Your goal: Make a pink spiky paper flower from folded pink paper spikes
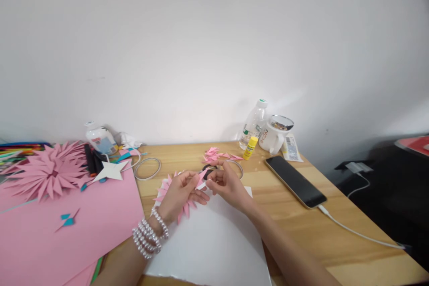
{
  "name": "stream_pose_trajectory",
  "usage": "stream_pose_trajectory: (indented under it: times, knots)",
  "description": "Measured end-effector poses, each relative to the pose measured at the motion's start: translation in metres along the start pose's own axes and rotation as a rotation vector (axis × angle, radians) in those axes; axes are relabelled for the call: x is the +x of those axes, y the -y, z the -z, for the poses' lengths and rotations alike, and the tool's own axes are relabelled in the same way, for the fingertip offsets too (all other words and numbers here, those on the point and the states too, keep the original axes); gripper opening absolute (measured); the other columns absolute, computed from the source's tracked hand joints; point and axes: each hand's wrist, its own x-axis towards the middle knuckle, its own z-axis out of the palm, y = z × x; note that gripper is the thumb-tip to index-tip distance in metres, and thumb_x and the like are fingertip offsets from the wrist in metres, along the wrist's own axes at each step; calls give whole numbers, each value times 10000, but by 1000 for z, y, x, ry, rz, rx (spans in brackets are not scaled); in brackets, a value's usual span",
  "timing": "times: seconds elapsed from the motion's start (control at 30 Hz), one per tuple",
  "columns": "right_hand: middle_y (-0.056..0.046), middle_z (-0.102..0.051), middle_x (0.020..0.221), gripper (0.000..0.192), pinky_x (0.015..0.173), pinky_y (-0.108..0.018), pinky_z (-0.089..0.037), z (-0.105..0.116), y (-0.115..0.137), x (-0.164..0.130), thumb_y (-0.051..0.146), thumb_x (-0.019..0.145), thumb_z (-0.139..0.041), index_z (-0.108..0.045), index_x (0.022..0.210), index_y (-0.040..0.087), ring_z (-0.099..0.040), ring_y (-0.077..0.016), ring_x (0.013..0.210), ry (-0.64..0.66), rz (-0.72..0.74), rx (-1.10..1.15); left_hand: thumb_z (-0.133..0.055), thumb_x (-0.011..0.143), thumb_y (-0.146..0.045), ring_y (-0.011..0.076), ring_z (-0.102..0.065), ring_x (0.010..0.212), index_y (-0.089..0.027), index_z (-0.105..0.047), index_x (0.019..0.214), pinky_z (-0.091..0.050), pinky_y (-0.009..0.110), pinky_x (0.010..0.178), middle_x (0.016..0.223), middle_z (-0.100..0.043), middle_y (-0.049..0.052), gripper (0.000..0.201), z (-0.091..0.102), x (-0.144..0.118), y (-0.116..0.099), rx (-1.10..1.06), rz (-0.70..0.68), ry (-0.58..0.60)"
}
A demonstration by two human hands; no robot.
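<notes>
Centrally, above a white sheet of paper (pixel 214 237) on the wooden counter (pixel 335 232), the left hand (pixel 179 194) holds a spiky pink paper flower piece (pixel 165 187), its fingers curled around it. The right hand (pixel 228 185) meets it from the other side, fingers pinched narrow on a small pink folded petal (pixel 202 175) at the flower's edge.

Just behind the hands lie a heap of loose pink folded pieces (pixel 217 155) and a clear tape ring (pixel 236 167); a dark roll sits partly hidden behind the fingertips. Farther back stand a yellow glue stick (pixel 250 147), a plastic water bottle (pixel 254 123) and a white mug (pixel 275 136). A black phone (pixel 295 181) with a white cable lies to the right.

To the left, large pink paper sheets (pixel 67 228) cover the counter, bearing a finished pink spiky flower (pixel 50 170), a white paper star (pixel 110 170) and small teal scraps (pixel 68 220). Another wire ring (pixel 147 168) lies near the sheets' corner. A beaded bracelet (pixel 149 234) wraps the left wrist.
</notes>
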Motion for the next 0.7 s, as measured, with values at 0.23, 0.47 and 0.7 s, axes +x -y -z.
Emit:
stream_pose_trajectory:
  times: [0.23, 0.47, 0.7]
  knots:
    - [74, -551, 632, 381, 483, -217, -442, 4, 0, 2, 233, 700, -607, -345, 976, 214, -529, -79, 503, 26, -69, 66, -564, 754, -417, 175, -658, 559, -140, -522, 821, -520, 278, 527, 677, -657, 44, 288, 1, 0, 0, 19, -22, 7]
    - [79, -563, 606, 383, 480, -212, -433, 5, -2, 3, 210, 693, -607, -345, 972, 206, -514, -75, 484, 30, -72, 63, -578, 739, -423, 178, -658, 567, -134, -536, 844, -535, 305, 560, 675, -653, 40, 310, 1, 0, 2, 47, -38, 11]
    - [86, -558, 571, 362, 477, -215, -437, 5, -3, 3, 200, 702, -596, -342, 960, 206, -521, -81, 485, 32, -60, 65, -556, 760, -412, 186, -663, 589, -131, -544, 872, -544, 320, 587, 692, -662, 48, 303, 0, 0, 3, 90, -57, 22]
